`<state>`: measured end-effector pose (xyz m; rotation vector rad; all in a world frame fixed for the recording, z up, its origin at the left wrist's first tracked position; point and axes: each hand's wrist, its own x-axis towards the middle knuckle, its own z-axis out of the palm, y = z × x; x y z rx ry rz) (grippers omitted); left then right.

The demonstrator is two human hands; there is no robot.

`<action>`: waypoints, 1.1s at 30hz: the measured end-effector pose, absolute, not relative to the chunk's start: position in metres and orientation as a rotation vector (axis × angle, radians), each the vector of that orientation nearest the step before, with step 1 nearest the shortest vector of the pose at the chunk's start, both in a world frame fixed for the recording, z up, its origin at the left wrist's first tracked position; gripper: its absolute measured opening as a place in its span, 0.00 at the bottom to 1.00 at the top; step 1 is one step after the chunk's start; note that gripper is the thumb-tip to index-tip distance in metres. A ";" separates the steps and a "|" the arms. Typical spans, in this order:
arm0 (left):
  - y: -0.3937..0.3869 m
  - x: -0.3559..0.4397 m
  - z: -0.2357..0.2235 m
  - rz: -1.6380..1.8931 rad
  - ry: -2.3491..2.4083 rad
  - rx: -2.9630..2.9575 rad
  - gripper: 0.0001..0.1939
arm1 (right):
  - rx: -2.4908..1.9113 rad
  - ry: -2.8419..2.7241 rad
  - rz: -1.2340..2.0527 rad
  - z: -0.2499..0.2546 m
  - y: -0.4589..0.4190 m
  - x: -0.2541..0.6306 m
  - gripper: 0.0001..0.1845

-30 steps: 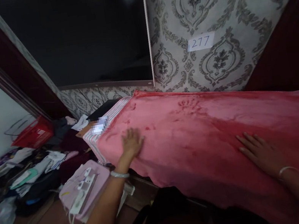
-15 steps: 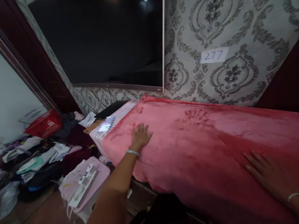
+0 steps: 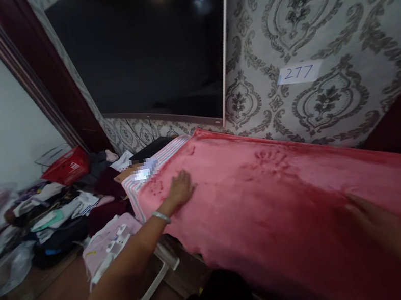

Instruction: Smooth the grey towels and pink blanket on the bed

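Note:
A red plush blanket (image 3: 268, 184) lies spread over a long surface along the patterned wall. My left hand (image 3: 180, 189) rests palm down on the blanket near its left end, fingers stretched out, holding nothing; a bangle sits on that wrist. My right hand (image 3: 387, 228) lies on the blanket at the lower right, smeared by motion, and its fingers cannot be made out. A striped cloth (image 3: 164, 153) shows under the blanket's left edge.
A large dark screen (image 3: 144, 51) hangs on the wall above. A paper label reading 277 (image 3: 299, 72) is stuck to the wallpaper. On the left, a pile of clothes (image 3: 49, 218), a red basket (image 3: 65, 166) and a pink board with a white power strip (image 3: 110, 243).
My left hand has slid a little back toward me and to the left on the blanket. My right hand has moved and is now blurred. The view has shifted slightly.

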<state>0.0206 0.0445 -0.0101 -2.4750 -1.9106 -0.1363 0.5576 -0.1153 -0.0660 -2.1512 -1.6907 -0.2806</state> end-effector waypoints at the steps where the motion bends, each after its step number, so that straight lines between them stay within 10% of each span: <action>1: 0.051 0.045 -0.009 -0.162 -1.808 -2.601 0.35 | -2.114 -1.693 -0.223 -0.057 -0.098 0.553 0.39; 9: 0.101 0.178 -0.024 -0.257 -1.261 -2.975 0.33 | -2.171 -1.853 -0.240 -0.074 -0.029 0.501 0.37; 22: 0.162 0.005 0.002 -0.261 -2.172 -2.174 0.30 | -2.101 -1.879 -0.257 -0.114 -0.033 0.523 0.37; 33: 0.176 0.224 -0.021 -0.074 -1.140 -3.117 0.35 | -2.044 -1.889 -0.345 -0.109 -0.040 0.521 0.35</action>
